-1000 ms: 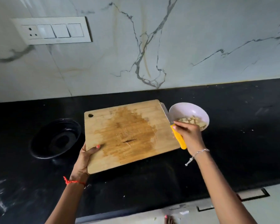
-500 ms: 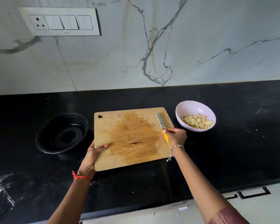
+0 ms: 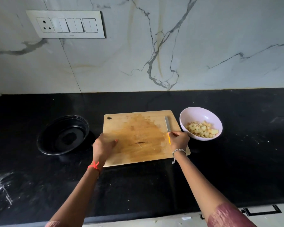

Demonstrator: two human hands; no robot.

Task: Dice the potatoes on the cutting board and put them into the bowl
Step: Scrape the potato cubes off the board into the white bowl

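Pale diced potato cubes point(image 3: 202, 129) are contained in a round lilac bowl point(image 3: 195, 112) just right of the rectangular wooden cutting board point(image 3: 138, 128), a yellow-handled knife point(image 3: 167, 126) is gripped by the right hand point(image 3: 179, 140) upon it, and the left hand point(image 3: 102, 145) is laid at its left edge, grip indeterminable.

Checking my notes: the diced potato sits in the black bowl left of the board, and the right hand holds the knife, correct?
Not quite. The head view shows the diced potato in the pale bowl right of the cutting board; the black bowl on the left shows no potato. The right hand does hold the knife.
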